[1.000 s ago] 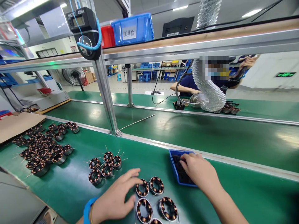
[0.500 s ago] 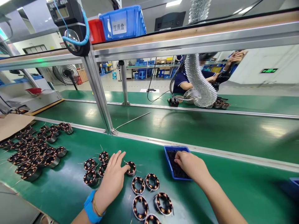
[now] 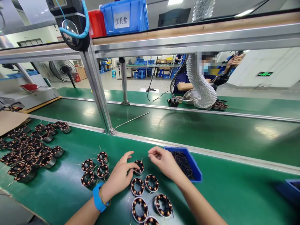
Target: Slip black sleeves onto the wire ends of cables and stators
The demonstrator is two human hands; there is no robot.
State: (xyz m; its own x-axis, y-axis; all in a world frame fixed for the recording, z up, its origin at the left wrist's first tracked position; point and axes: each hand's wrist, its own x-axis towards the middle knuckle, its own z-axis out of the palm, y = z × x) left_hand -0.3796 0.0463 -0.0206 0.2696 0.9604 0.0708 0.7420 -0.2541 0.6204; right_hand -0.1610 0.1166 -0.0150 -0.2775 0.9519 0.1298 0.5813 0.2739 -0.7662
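My left hand [image 3: 120, 173], with a blue wristband, reaches over the bench with its fingers spread. One fingertip touches the rim of a small motor stator [image 3: 140, 171] with copper windings. To the right of that stator, my right hand [image 3: 165, 162] hovers with fingers pinched; what they hold, if anything, is too small to make out. Beside and partly behind the right hand is a blue tray [image 3: 198, 177] of short black tube-like pieces [image 3: 184, 164]. Several stators [image 3: 152, 183] lie ring-up below the hands. Another small group [image 3: 102, 171] sits left of my left hand.
Many stators [image 3: 28, 156] crowd the left of the green bench, by a cardboard sheet [image 3: 11, 120]. A metal post [image 3: 97, 90] rises behind the bench. A thin rod [image 3: 132, 119] lies beyond the rail. Across from me, a person works behind a silver duct [image 3: 203, 90].
My right hand has come out of the tray and moved left toward the stator. My left hand and the stator it touches have shifted right. The tray now sits slightly turned.
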